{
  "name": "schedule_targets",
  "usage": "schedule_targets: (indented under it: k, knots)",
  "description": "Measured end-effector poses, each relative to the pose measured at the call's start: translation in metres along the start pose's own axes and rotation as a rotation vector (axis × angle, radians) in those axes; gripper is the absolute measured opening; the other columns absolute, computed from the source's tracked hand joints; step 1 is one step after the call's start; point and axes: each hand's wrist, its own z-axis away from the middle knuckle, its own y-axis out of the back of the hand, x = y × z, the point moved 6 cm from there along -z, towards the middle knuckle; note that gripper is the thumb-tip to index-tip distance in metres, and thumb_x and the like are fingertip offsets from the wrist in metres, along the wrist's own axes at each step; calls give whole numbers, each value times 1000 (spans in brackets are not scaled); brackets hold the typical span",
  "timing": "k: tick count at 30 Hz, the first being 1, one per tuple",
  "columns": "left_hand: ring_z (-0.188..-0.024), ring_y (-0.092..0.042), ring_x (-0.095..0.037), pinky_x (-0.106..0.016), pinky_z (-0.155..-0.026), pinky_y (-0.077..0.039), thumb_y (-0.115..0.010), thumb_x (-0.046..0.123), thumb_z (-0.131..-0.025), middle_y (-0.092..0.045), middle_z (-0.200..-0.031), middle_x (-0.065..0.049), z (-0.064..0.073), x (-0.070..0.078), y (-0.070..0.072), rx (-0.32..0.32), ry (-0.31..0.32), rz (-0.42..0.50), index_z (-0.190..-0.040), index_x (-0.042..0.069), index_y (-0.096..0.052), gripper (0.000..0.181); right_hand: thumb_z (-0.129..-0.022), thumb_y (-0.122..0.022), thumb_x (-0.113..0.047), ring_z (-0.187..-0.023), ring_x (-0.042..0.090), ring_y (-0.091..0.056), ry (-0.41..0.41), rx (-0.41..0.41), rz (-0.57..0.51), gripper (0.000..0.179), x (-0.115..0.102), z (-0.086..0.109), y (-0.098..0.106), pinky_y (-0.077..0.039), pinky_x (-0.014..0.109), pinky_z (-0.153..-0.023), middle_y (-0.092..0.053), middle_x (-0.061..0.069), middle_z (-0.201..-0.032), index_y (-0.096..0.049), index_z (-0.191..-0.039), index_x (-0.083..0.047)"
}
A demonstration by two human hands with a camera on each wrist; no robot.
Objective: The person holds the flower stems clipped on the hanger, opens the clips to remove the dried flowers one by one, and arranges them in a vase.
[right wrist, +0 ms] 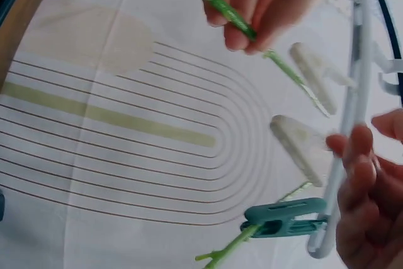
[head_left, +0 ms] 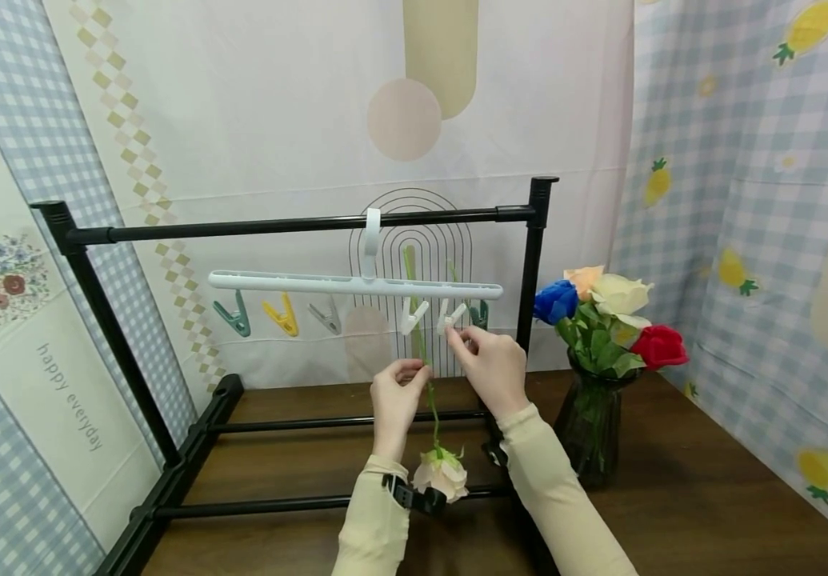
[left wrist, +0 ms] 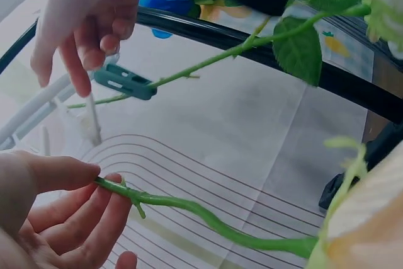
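Note:
My left hand pinches the green stem of a pale peach rose, which hangs bloom down. The stem's upper end overlaps one white clip under the light-blue hanger. My right hand is at the other white clip, an index fingertip right at its end. In the right wrist view, that hand's thumb and fingers stand apart. A teal clip beside it grips a second leafy stem; its pale bloom shows only at the edge of the left wrist view.
The hanger hooks over a black rack's top bar. Teal, yellow and grey clips hang on its left half, such as the yellow clip. A dark glass vase with blue, peach, cream and red roses stands on the wooden table at right.

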Motion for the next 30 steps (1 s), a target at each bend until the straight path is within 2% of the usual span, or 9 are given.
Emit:
schedule_targets:
  k: [6, 12, 15, 19, 25, 30]
  knots:
    - [-68, -66, -18, -25, -61, -50, -68, 16, -77, -70, -79, -13, 1, -4, 4, -60, 76, 80, -90, 1, -68, 19, -82, -62, -21, -50, 1, -44, 228, -112, -102, 8, -19, 15, 14, -36, 16, -47, -58, -7, -59, -69, -85, -16]
    - [-67, -65, -11, -28, -68, -53, -67, 14, -78, -69, -84, -14, 7, -8, 5, -162, 177, 184, -96, -3, -64, 25, -79, -66, -12, -76, 6, -55, 511, -197, -141, 13, -31, 27, 22, -46, 21, -66, -63, -5, -84, -67, -92, -15]
    - [-67, -65, -11, -29, -70, -53, -68, 15, -78, -69, -85, -11, 14, -9, 4, -224, 227, 226, -98, -4, -63, 27, -85, -57, -10, -83, 11, -56, 667, -231, -161, 13, -33, 37, 21, -47, 24, -73, -63, -2, -91, -67, -93, -12]
    - [-67, -65, -9, -29, -71, -53, -68, 16, -78, -69, -83, -6, 21, -9, 2, -302, 276, 265, -100, -4, -62, 30, -92, -40, -10, -91, 13, -57, 827, -247, -154, 26, -32, 60, 17, -47, 25, -78, -62, 1, -98, -66, -97, -10]
    - [-63, -64, -6, -26, -65, -52, -65, 14, -80, -69, -77, -2, 28, -11, 2, -387, 340, 286, -102, -5, -60, 29, -97, -35, -12, -101, 15, -57, 990, -223, -78, 31, -33, 90, 8, -44, 27, -85, -63, 2, -106, -66, -98, -12]
    - [-63, -63, -8, -33, -70, -53, -61, 14, -82, -65, -74, 3, 35, -15, 3, -457, 401, 278, -104, -5, -59, 28, -97, -35, -12, -99, 13, -59, 1035, -159, -39, 32, -35, 98, 8, -44, 28, -84, -65, -2, -102, -66, -91, -16]
